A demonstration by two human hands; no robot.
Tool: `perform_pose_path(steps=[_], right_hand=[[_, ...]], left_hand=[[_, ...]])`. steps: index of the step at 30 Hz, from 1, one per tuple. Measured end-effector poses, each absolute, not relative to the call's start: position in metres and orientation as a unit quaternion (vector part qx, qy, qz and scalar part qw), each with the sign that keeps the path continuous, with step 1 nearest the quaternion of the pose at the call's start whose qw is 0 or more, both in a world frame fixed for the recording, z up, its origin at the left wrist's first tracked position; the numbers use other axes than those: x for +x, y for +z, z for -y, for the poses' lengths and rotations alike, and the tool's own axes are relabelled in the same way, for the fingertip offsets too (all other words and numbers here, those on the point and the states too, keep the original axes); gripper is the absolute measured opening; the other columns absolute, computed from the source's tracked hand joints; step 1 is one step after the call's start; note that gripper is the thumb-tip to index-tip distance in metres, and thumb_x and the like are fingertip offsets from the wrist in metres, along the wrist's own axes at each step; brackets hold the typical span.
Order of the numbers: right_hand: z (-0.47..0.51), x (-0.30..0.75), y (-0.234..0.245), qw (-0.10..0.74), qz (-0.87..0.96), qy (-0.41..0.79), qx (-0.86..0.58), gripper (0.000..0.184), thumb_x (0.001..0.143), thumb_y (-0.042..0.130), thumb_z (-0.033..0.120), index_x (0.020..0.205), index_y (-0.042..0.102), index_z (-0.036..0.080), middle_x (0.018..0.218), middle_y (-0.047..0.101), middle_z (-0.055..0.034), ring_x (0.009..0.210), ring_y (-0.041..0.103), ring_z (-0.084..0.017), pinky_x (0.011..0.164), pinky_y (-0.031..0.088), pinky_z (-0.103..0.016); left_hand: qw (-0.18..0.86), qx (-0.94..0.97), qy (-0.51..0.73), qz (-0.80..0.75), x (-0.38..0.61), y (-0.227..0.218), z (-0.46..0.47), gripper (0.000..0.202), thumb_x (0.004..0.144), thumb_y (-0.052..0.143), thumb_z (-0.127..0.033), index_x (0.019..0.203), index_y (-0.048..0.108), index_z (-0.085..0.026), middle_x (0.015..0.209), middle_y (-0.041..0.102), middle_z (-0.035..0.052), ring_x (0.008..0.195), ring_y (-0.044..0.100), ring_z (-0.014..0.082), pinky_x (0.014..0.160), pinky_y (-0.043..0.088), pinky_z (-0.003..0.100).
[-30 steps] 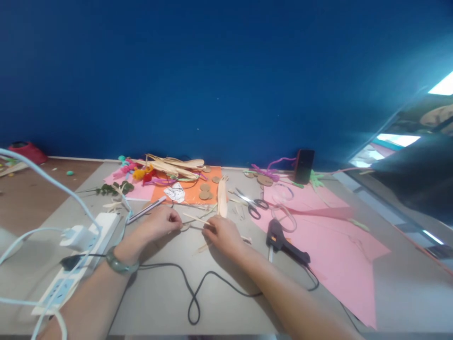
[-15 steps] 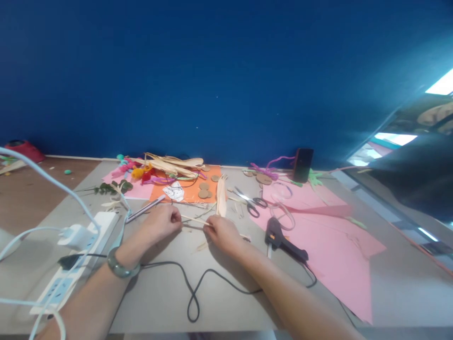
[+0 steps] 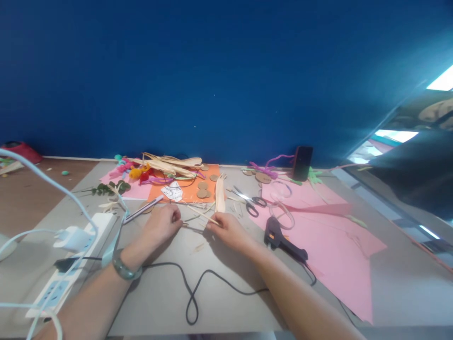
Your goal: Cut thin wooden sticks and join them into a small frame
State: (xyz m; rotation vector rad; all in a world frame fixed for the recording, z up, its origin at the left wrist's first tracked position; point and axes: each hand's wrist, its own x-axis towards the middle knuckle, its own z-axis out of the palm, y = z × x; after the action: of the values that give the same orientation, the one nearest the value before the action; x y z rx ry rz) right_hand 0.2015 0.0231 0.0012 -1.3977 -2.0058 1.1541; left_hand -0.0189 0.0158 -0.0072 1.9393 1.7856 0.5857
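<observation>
My left hand (image 3: pixel 162 225) rests on the grey table (image 3: pixel 219 302) with its fingers curled in a pinch near the end of a thin straw strip. My right hand (image 3: pixel 228 229) is closed too, pinching a thin wooden stick (image 3: pixel 202 214) that slants up to the left. A flat pale straw leaf (image 3: pixel 220 195) lies just behind the right hand. A green bracelet (image 3: pixel 124 270) is on my left wrist.
A black glue gun (image 3: pixel 283 238) lies right of my hand on pink paper (image 3: pixel 332 245), its cord (image 3: pixel 193 295) looping in front. Scissors (image 3: pixel 252 203), an orange sheet (image 3: pixel 189 188) with cardboard discs, dried straw (image 3: pixel 170 165), and a white power strip (image 3: pixel 76 257) at left.
My right hand has lifted the stick slightly and shifted back and right; the loose sticks under it are now uncovered. The left hand barely moved.
</observation>
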Motion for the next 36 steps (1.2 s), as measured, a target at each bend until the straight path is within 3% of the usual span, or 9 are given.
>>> perform_pose_path(steps=[4, 8, 17, 22, 26, 36], right_hand=[[-0.016, 0.198, 0.012, 0.253, 0.686, 0.478, -0.486, 0.016, 0.077, 0.055, 0.028, 0.067, 0.055, 0.016, 0.06, 0.051, 0.0024, 0.057, 0.045, -0.011, 0.054, 0.033, -0.022], [-0.01, 0.196, 0.019, 0.273, 0.686, 0.491, -0.462, 0.016, 0.078, 0.055, 0.028, 0.067, 0.053, 0.016, 0.061, 0.048, 0.0027, 0.057, 0.042, -0.01, 0.054, 0.032, -0.022], [-0.014, 0.199, 0.015, 0.335, 0.671, 0.484, -0.451, 0.021, 0.081, 0.055, 0.034, 0.07, 0.051, 0.017, 0.062, 0.047, 0.0032, 0.06, 0.042, -0.011, 0.057, 0.035, -0.022], [-0.008, 0.196, 0.018, 0.39, 0.63, 0.492, -0.457, 0.022, 0.083, 0.055, 0.038, 0.075, 0.057, 0.017, 0.069, 0.055, 0.0007, 0.066, 0.05, -0.013, 0.064, 0.04, -0.024], [-0.001, 0.193, 0.021, 0.386, 0.631, 0.507, -0.443, 0.016, 0.079, 0.059, 0.033, 0.076, 0.06, 0.017, 0.069, 0.059, 0.0, 0.066, 0.052, -0.014, 0.064, 0.041, -0.025], [0.0, 0.192, 0.022, 0.378, 0.632, 0.504, -0.452, 0.019, 0.075, 0.062, 0.033, 0.067, 0.056, 0.017, 0.059, 0.05, 0.0036, 0.056, 0.043, -0.01, 0.056, 0.036, -0.023]], left_hand=[[0.369, 0.653, 0.318, -0.579, -0.005, 0.0, -0.011, 0.016, 0.076, 0.053, -0.031, 0.076, 0.061, -0.017, 0.063, 0.056, 0.0002, 0.057, 0.049, 0.0142, 0.053, 0.035, 0.024], [0.486, 0.618, 0.363, -0.5, 0.007, -0.001, -0.005, 0.024, 0.077, 0.056, -0.038, 0.068, 0.057, -0.016, 0.058, 0.05, -0.0035, 0.054, 0.044, 0.0107, 0.05, 0.034, 0.021], [0.572, 0.561, 0.345, -0.489, 0.007, -0.002, 0.0, 0.024, 0.071, 0.066, -0.038, 0.07, 0.062, -0.014, 0.055, 0.051, -0.0039, 0.046, 0.041, 0.0073, 0.043, 0.03, 0.019], [0.606, 0.507, 0.398, -0.466, 0.015, 0.003, 0.005, 0.026, 0.071, 0.067, -0.038, 0.068, 0.061, -0.014, 0.055, 0.053, -0.0034, 0.048, 0.043, 0.0072, 0.046, 0.032, 0.019], [0.592, 0.508, 0.419, -0.465, 0.017, 0.001, 0.006, 0.022, 0.071, 0.069, -0.035, 0.07, 0.064, -0.014, 0.054, 0.051, -0.0039, 0.05, 0.042, 0.0073, 0.048, 0.032, 0.019], [0.571, 0.517, 0.448, -0.453, 0.019, -0.003, 0.008, 0.017, 0.069, 0.07, -0.028, 0.063, 0.061, -0.014, 0.058, 0.055, -0.0025, 0.055, 0.047, 0.0089, 0.053, 0.036, 0.02]])
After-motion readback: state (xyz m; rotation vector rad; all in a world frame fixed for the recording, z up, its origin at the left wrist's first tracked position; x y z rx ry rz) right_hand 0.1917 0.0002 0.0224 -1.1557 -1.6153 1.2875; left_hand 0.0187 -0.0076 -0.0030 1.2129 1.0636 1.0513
